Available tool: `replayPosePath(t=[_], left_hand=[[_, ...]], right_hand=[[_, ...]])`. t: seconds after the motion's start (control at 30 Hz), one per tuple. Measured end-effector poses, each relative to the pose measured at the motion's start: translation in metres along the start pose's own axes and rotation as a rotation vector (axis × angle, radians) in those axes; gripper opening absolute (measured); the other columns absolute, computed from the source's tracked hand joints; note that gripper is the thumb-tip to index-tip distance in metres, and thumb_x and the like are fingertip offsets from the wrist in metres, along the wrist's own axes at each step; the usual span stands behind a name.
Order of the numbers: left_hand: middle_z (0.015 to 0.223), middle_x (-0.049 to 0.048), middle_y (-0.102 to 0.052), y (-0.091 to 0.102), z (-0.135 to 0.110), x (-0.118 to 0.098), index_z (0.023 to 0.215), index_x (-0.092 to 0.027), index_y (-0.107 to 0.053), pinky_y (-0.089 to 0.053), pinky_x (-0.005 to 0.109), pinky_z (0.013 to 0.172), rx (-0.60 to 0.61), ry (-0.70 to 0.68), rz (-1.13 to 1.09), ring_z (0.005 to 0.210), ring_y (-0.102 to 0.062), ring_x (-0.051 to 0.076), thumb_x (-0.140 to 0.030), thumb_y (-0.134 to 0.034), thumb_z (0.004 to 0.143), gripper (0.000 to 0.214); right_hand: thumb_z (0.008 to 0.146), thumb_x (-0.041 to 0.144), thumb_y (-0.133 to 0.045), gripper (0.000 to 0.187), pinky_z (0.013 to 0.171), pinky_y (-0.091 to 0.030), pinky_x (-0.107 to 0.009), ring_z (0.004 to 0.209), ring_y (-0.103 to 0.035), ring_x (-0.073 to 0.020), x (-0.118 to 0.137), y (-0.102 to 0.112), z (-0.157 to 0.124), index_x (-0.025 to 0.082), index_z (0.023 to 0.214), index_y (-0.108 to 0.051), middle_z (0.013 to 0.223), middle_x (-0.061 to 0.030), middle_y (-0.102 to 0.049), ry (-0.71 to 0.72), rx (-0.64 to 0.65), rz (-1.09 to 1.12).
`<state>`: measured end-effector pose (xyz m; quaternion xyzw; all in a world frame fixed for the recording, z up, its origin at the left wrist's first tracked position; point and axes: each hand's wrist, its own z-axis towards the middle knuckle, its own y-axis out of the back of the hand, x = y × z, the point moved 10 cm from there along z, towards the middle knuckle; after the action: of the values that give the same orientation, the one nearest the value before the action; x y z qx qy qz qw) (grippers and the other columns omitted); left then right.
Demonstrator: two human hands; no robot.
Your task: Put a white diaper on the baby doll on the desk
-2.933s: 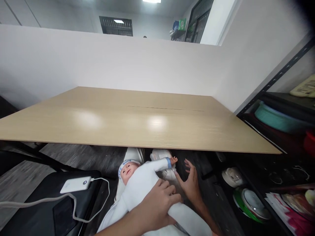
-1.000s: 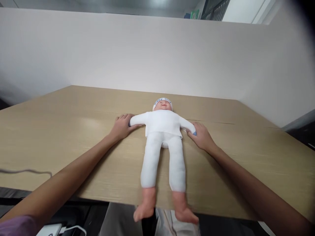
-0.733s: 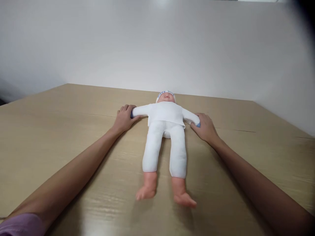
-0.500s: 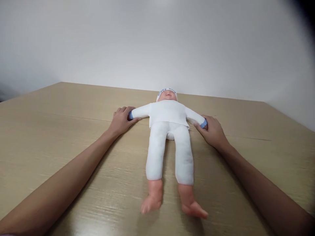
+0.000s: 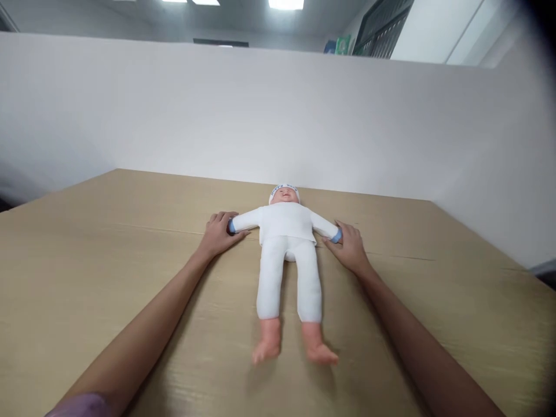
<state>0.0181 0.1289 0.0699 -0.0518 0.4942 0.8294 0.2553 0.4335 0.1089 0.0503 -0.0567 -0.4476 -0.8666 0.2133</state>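
Note:
A baby doll [image 5: 287, 226] in a white top, white trousers and a white cap with blue lettering lies on its back, its bare feet towards me. Both its arms stretch out sideways and end in blue cuffs. My left hand [image 5: 218, 234] is closed round the doll's cuffed hand on the left side. Round the other cuff, on the right, my right hand [image 5: 350, 248] is closed in the same way. The doll's own hands are hidden inside my grip.
The doll lies on a wide tan table [image 5: 130, 278] with thin seam lines across it. A pale partition wall [image 5: 243, 110] rises behind the far edge. Above it show lit ceiling panels [image 5: 285, 4] and a dark slatted frame [image 5: 382, 29].
The view has tilted up and pulled back, so the wall's top and the ceiling now show. Both hands keep their hold on the doll, which lies in the same pose.

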Motion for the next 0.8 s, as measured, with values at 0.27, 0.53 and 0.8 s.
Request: replayPosePath(t=[0.27,0.53,0.8], left_hand=[[0.157,0.0263,-0.044,0.035,-0.081,-0.08,0.148,-0.01,-0.046,-0.032,0.057,0.115,-0.101,0.04,0.055,0.141,-0.042,0.039,-0.034,-0.036,0.107,0.048],[0.131,0.0119,-0.067,0.09,-0.325,-0.224,0.14,-0.03,-0.054,-0.047,0.051,0.106,-0.086,-0.099,-0.349,0.124,-0.06,0.03,-0.016,-0.048,0.101,0.042],[0.107,0.0108,-0.07,-0.013,-0.491,-0.223,0.113,-0.03,-0.062,-0.057,0.05,0.09,0.342,0.346,-0.784,0.101,-0.068,0.031,-0.05,-0.058,0.096,0.027]], right_hand=[[0.099,0.036,-0.051,0.042,0.11,-0.044,-0.06,0.125,-0.055,-0.0339,0.084,0.088,-0.085,0.018,0.137,-0.051,0.13,-0.0176,-0.062,-0.117,-0.254,0.181],[0.094,0.025,-0.063,0.041,0.09,-0.058,-0.06,0.105,-0.069,-0.0347,0.162,0.19,-0.32,0.043,0.13,-0.055,0.113,-0.0074,-0.071,-0.109,-0.128,0.389],[0.086,0.065,-0.065,0.039,0.091,-0.061,-0.061,0.102,-0.074,-0.0388,0.108,0.117,-0.508,0.036,0.111,-0.064,0.107,-0.0086,-0.075,-0.8,0.085,0.43]])
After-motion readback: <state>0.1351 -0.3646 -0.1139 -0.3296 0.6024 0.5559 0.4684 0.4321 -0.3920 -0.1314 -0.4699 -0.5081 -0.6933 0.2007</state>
